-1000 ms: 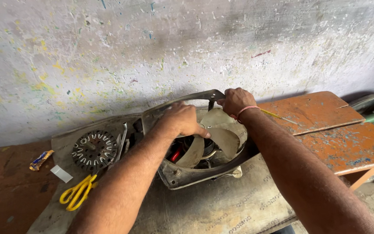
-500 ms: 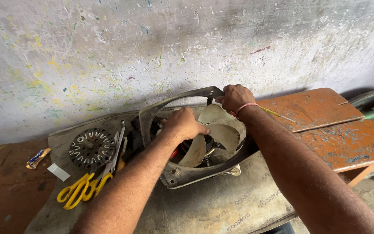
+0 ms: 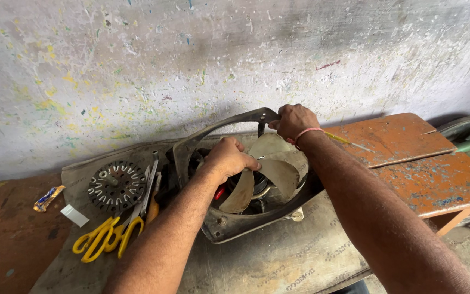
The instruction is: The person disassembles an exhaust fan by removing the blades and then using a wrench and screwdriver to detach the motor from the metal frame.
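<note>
At far left a wrapped sweet [image 3: 48,198] lies near the bench edge; beside it, yellow scissors [image 3: 100,240] and a round stator [image 3: 117,187] rest on the grey mat [image 3: 278,261]. The fan frame [image 3: 213,136] stands tilted mid-bench. The left hand [image 3: 229,158] is clenched over the blade hub [image 3: 246,182]; the right hand [image 3: 292,121] grips the frame's top rim. Step in hand appears to be freeing the blades [image 3: 278,171]. Next calls for a steady frame. Open room lies right, on the orange board [image 3: 409,158].
</note>
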